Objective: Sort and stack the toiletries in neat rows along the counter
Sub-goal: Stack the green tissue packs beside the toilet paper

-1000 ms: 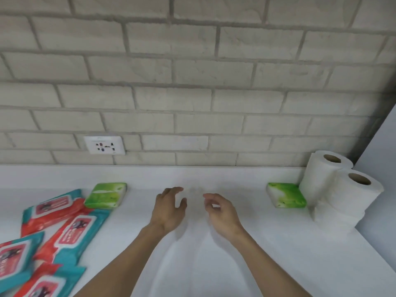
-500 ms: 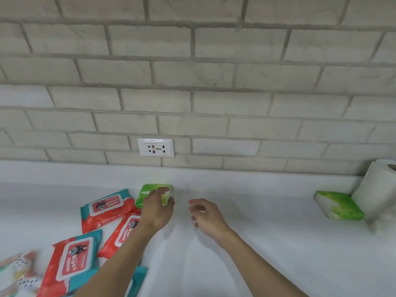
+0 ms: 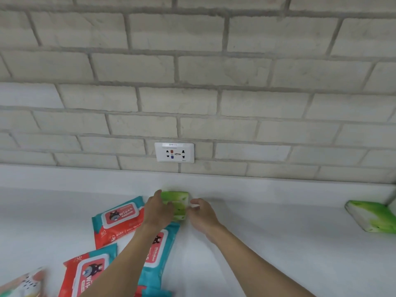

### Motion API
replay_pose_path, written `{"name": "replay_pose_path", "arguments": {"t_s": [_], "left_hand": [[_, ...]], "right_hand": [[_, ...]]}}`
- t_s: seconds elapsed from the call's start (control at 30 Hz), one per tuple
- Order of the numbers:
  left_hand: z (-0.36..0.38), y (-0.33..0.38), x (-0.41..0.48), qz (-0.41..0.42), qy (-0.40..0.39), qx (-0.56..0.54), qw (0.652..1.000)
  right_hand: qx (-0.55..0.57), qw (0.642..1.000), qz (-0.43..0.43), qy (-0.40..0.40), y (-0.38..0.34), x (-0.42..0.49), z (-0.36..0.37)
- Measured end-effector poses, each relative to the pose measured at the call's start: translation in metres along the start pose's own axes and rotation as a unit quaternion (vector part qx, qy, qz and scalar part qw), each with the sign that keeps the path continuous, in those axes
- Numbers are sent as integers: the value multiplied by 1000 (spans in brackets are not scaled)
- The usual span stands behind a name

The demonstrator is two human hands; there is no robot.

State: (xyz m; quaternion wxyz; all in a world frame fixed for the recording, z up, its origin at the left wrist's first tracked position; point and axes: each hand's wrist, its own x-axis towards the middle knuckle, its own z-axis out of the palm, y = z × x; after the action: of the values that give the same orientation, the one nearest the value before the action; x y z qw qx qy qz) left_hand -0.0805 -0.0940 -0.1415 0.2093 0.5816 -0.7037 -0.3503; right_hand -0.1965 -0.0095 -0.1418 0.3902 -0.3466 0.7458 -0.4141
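A green tissue pack lies flat at the back of the white counter, under a wall socket. My left hand lies over its left half, fingers curled round the far left edge and thumb across the top. At the pack's right edge, my right hand touches it with loosely curled fingertips. A second green pack sits far right. Red and teal wipes packs lie scattered on the left: one beside my left hand, one under my left forearm, one nearer me.
A grey brick wall rises behind the counter, with a white socket just above the backsplash. A blurred patterned pack shows at the bottom left corner. Bare counter stretches between the two green packs.
My view has swung left, so the toilet rolls have left the frame. Both hands moved left and forward onto the left green pack; my right hand has closed in on its right edge.
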Motion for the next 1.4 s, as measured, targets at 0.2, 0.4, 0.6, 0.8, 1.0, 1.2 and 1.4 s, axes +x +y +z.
{"name": "replay_pose_path", "arguments": {"t_s": [0.2,0.4,0.6,0.8,1.0,1.2,1.4], "left_hand": [[7,-8,9,-12,17,18,1000],[7,-18,8,-11,28,3,1000],[9,-16,3,-10,15,-45,999],[12,-6,-8,-10,11,-136,991],[15,5,-25,-27,17,-245,969],[15,23,-42,-88,-58,-393,913],[21,46,-65,-51,-114,-394,911]], "right_hand": [[1,1000,14,21,1,10,16],[57,997,27,52,6,15,20],[137,986,1,91,8,12,17],[205,972,-12,110,7,-2,1],[272,955,-16,117,7,-24,-20],[351,931,-34,89,13,-56,-49],[368,926,-40,67,27,-89,-84]]}}
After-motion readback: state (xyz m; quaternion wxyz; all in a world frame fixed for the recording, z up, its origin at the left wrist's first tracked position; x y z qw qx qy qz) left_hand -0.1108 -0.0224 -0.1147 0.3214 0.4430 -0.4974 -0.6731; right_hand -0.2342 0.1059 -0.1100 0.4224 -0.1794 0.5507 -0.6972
